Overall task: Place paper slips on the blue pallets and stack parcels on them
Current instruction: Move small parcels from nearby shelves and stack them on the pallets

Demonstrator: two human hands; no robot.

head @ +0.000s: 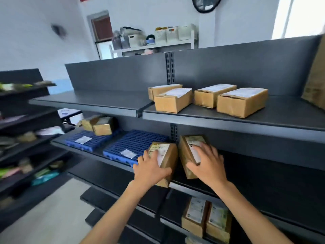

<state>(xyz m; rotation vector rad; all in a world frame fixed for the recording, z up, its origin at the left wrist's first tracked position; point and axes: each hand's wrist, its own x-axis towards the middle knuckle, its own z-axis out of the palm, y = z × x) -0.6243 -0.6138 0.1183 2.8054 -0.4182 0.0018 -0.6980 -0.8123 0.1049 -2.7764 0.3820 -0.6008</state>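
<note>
parcels: two brown cardboard ones are in hand, one per hand, at the middle shelf. left parcel (167, 154) is tilted at the right edge of the near blue pallet (137, 141), lower end hanging past the shelf front. right parcel (188, 148) is just beside it, off the pallet. can't tell if either rests on anything.

step, i'd judge: stacking. a paper slip (128, 153) lies on the near pallet, no parcel fully on it yet. far pallet (98, 138) has its slip (83, 139) plus a couple of parcels (101, 126).

next move likely calls for swinging both parcels left onto the near pallet and setting them flat, side by side.

left hand (151, 169) grips its parcel from above, fingers spread over the label, thumb curled round the near side. right hand (207, 162) does the same, thumb wrapped on the left face. both arms reach forward.
</note>
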